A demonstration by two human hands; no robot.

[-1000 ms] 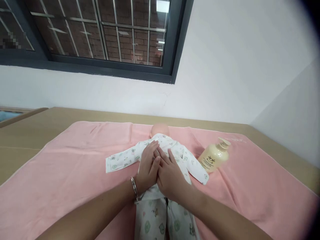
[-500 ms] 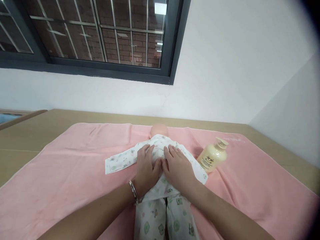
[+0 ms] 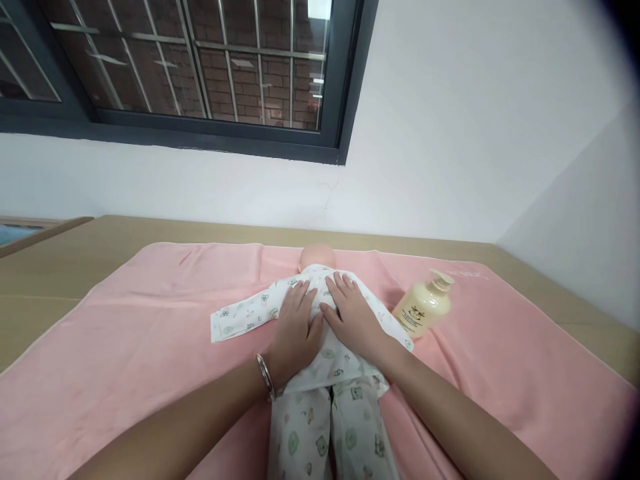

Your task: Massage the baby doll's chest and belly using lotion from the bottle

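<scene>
one person's two forearms point(image 3: 180, 408), both cut off at the lower edge; one bracelet point(image 3: 265, 377) on the left wrist. one doll point(image 3: 317, 375), lying lengthwise on a pink towel point(image 3: 165, 347): printed trousers point(image 3: 303, 437), lower ends out of frame; matching white shirt point(image 3: 329, 350), partly covered by the hands. left hand point(image 3: 296, 331): flat on the shirt, fingers extended, gripping nothing. right hand point(image 3: 355, 321): likewise flat, thumb spread; palms of both hidden. doll's sleeve point(image 3: 383, 310) on the right side, partly hidden by the right hand and forearm. one yellow pump bottle point(image 3: 423, 308), just beyond that sleeve, tilted, lower part partly hidden, label print too small to read. doll's head point(image 3: 317, 257), partly hidden by the collar, features not visible. wooden surface point(image 3: 65, 267). white wall point(image 3: 425, 133). barred window point(image 3: 215, 138), cut off above; bricks point(image 3: 275, 87) beyond, dim.
</scene>
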